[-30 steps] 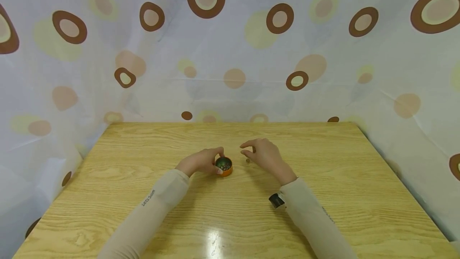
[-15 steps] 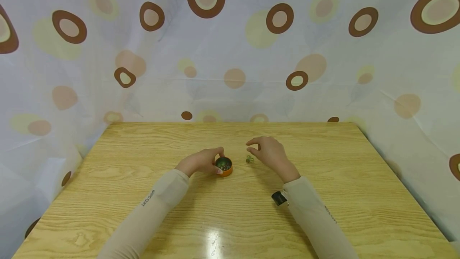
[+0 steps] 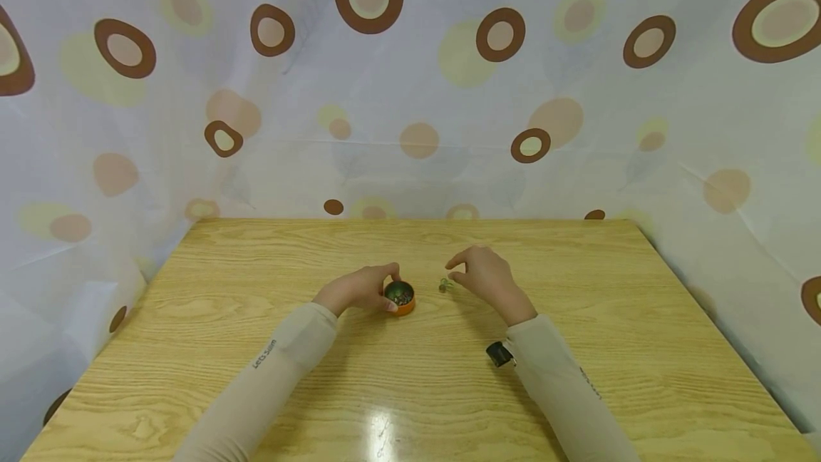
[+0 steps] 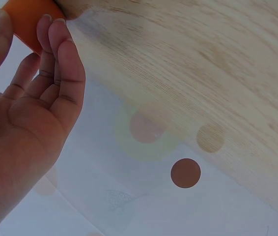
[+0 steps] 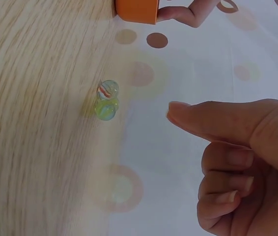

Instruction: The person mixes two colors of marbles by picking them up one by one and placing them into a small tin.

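Observation:
A small round orange container (image 3: 403, 309) with a dark green inside stands on the table. My left hand (image 3: 364, 286) holds it by the side, thumb at the front and a finger behind; in the left wrist view only a corner of the orange wall shows past the left hand (image 4: 36, 93). Several small shiny pieces lie in it. Just right of it, a tight cluster of glass marbles (image 3: 444, 285) lies on the wood; clear and yellow-green ones (image 5: 106, 104) show in the right wrist view. Over their right side hovers my right hand (image 3: 485, 278), thumb and index finger apart, nothing between them, other fingers curled.
The wooden table (image 3: 410, 391) reaches back to a white sheet (image 3: 410, 91) with brown and yellow ring patterns, which also hangs at both sides. A black wrist device (image 3: 498, 353) sits by the right sleeve cuff.
My right hand has drawn a little to the right, and the marbles it partly covered now show. My left hand and the orange container have stayed in place.

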`<state>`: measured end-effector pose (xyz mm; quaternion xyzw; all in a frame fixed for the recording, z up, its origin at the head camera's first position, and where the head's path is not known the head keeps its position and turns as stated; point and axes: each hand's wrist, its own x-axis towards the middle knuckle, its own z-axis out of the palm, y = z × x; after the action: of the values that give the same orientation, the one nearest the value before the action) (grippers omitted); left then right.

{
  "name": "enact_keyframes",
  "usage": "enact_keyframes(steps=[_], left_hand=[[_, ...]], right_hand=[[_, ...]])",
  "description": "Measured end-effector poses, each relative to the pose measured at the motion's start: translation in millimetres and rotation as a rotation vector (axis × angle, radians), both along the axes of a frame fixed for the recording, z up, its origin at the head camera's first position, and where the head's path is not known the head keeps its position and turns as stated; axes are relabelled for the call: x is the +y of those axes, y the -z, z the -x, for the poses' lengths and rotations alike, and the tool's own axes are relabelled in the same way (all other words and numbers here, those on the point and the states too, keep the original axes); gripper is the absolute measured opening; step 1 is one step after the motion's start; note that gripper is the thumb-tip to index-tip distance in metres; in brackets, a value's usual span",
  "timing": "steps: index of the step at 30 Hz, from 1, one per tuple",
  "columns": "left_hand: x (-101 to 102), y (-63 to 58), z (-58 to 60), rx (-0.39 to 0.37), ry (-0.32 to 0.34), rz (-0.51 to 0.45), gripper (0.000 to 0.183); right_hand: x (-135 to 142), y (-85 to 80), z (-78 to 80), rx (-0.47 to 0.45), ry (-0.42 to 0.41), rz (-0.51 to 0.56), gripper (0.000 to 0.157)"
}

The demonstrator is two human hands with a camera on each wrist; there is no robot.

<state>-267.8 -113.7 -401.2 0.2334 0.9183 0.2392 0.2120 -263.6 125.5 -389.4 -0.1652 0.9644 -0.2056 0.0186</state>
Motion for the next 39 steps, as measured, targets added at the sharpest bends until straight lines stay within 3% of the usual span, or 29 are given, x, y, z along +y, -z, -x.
enact_keyframes(steps=[39], left_hand=[[-1,-0.4,-1.3,-0.005,-0.008,-0.002,0.039]], right_hand=[[-1,19.7,7.9,-0.074,0.009,-0.079,0.017]])
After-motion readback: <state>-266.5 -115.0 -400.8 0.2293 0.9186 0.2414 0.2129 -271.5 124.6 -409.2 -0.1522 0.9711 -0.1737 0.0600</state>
